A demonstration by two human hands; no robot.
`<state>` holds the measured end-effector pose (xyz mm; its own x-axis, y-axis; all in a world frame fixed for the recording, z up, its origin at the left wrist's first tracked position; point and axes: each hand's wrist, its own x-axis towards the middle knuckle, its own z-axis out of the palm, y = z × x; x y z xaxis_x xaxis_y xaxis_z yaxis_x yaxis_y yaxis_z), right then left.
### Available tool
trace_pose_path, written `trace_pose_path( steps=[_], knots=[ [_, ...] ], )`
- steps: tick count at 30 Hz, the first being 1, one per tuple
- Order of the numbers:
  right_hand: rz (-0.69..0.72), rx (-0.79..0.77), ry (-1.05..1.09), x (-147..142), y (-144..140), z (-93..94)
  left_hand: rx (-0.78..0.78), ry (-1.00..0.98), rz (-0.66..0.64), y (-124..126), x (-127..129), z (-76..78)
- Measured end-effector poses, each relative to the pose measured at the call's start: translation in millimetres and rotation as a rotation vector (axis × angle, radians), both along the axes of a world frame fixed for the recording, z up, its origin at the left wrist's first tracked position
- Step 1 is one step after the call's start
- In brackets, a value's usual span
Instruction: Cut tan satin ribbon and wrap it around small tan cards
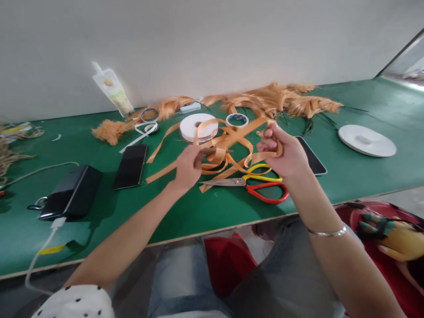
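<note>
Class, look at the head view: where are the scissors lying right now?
The scissors lie on the green table near its front edge, just below the right hand, on the loose orange ribbon, blades pointing left towards the left hand.

Both forearms are bare from the elbow down, and neither the left hand point(187, 168) nor the right hand point(281, 152) wears a glove or a ring that can be made out. A thin, plain silver bangle point(326, 232) circles the right wrist, a narrow metal band that catches the light. At the bottom left edge, a short white sleeve point(77, 302) dotted with small black spots covers the left upper arm. Lower down, the legs are clothed in faded grey-blue jeans point(180, 278), the fabric soft and slightly creased over the knees. No watch, cuffs or other markings show on either arm.
</note>
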<state>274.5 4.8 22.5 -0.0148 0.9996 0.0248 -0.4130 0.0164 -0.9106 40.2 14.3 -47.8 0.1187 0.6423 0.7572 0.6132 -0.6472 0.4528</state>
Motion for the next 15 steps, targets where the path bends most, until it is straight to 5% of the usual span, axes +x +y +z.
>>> trace_pose_path(
  steps=[3,7,12,15],
  knots=[
    [-0.143,-0.107,-0.054,5,6,-3.5,-0.078,-0.130,-0.038,-2,1,-0.7],
    [-0.206,-0.126,-0.510,5,8,-12.4,-0.213,-0.386,0.040,10,-7,-4.4],
    [-0.495,0.151,-1.232,9,6,-22.7,-0.233,-0.487,0.103,23,-15,-6.5],
    [-0.555,0.230,-1.435,9,4,-24.0,-0.300,-0.581,-0.015,19,-9,-3.0]
  ],
)
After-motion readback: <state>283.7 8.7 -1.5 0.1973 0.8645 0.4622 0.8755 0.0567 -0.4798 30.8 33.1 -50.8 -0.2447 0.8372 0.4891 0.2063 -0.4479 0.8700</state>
